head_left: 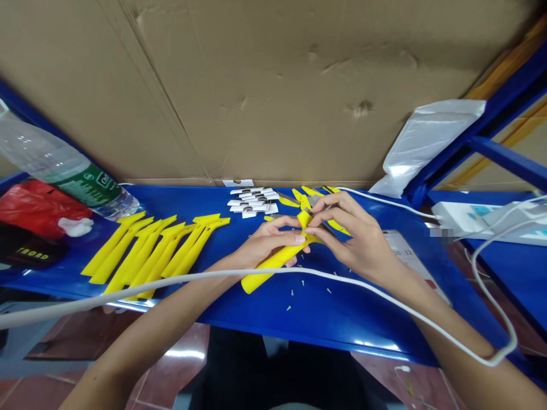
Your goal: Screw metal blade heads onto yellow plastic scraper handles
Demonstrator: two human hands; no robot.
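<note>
A yellow plastic handle (267, 272) with a forked head lies slantwise in my left hand (276, 239), whose fingers are wrapped round its upper part. At the head end, the fingers of my right hand (352, 230) are pinched together, close to a small greyish piece. What exactly they grip is too small to make out. Loose small screws (303, 282) are scattered on the blue table (265, 319) under the hands. Beyond them lie yellow pieces (299, 196) and a stack of white paper sleeves (252, 200).
Several more yellow handles (149, 250) lie in a row at left, near a plastic bottle (72, 165) and a red bag (40, 210). A white cable (196, 277) crosses before my arms. At right are a phone (416, 265) and a power strip (482, 219). Cardboard (265, 91) stands behind.
</note>
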